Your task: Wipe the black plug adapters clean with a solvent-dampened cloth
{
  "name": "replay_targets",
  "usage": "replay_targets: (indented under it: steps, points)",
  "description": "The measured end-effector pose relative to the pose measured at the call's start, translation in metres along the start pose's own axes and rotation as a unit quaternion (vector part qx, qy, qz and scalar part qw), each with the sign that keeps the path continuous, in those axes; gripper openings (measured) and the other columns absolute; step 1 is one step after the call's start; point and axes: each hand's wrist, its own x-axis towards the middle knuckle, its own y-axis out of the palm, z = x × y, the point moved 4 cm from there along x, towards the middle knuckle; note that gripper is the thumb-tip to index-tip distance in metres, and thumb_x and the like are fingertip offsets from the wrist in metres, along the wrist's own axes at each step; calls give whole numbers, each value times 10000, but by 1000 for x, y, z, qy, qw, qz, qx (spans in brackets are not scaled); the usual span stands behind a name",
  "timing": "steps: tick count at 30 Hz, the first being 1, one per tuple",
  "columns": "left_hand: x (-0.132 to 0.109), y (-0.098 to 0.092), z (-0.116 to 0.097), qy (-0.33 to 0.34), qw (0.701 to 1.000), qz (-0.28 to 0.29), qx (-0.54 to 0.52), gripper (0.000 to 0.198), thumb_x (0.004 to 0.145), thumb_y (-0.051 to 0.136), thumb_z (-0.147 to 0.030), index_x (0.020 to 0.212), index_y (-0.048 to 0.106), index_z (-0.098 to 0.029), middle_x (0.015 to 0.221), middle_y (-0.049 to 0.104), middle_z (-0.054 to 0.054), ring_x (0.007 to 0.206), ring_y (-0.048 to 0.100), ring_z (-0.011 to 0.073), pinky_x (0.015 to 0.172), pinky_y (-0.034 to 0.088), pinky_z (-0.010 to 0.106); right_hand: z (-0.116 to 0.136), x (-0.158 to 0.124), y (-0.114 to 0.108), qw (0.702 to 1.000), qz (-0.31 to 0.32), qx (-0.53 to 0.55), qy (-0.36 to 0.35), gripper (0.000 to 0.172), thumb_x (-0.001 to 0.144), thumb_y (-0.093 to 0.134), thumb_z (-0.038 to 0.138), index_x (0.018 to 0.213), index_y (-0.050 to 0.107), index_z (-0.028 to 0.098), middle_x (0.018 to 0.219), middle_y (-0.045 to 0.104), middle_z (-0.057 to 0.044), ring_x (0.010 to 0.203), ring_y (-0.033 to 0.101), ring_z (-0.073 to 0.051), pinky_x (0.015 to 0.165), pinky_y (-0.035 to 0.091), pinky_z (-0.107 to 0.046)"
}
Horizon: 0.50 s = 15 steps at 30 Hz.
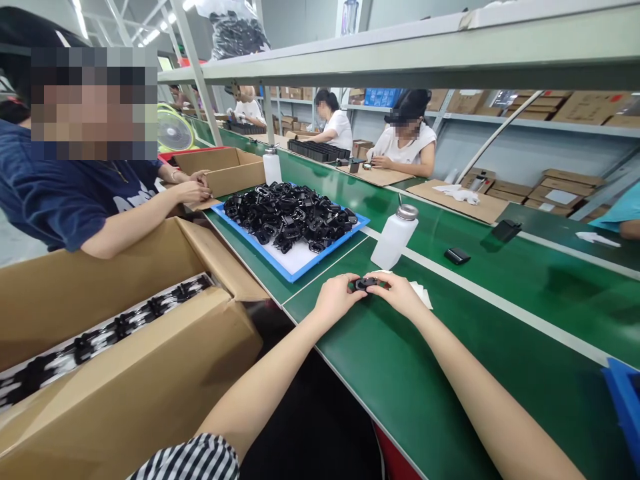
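Observation:
A small black plastic part [365, 284] sits between both my hands just above the green table [450, 373]. My left hand [338, 298] pinches its left end with closed fingers. My right hand [399, 292] grips its right end, and a white cloth [419, 293] lies under that hand. A white squeeze bottle [395, 236] with a metal cap stands just beyond my hands. Further back, a blue tray [294, 270] is heaped with several similar black parts [290, 215].
An open cardboard box [130, 360] with rows of black parts stands at my left. A person in a dark blue shirt [60, 193] works beside it. Two loose black parts [457, 255] lie on the belt. Other seated people work across the line. A blue bin corner [625, 400] is at right.

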Motion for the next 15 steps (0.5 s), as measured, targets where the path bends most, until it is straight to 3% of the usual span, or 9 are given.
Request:
replay_targets:
  steps: [5, 9, 15]
  points:
    - [2, -7, -16, 10, 991, 37, 127, 280, 658, 533, -338, 897, 553, -194, 712, 594, 23, 679, 549, 157, 610, 407, 238, -1, 4, -3, 997, 52, -60, 0, 226, 660, 549, 182, 882, 574, 211, 936, 556, -11, 847, 497, -181, 742, 386, -299]
    - [10, -12, -37, 8, 954, 94, 285, 172, 646, 553, -288, 756, 591, -161, 744, 593, 78, 708, 556, 203, 585, 410, 261, 4, 9, -7, 991, 101, -83, 5, 220, 616, 601, 136, 823, 592, 211, 872, 578, 10, 831, 508, -177, 741, 380, -275]
    - [31, -12, -46, -2, 928, 174, 329, 276, 478, 679, -283, 698, 607, -132, 684, 594, 110, 663, 563, 240, 534, 419, 274, 4, 22, -11, 979, 178, -97, 26, 187, 588, 641, 187, 770, 599, 205, 786, 592, 27, 732, 529, -180, 607, 393, -249]
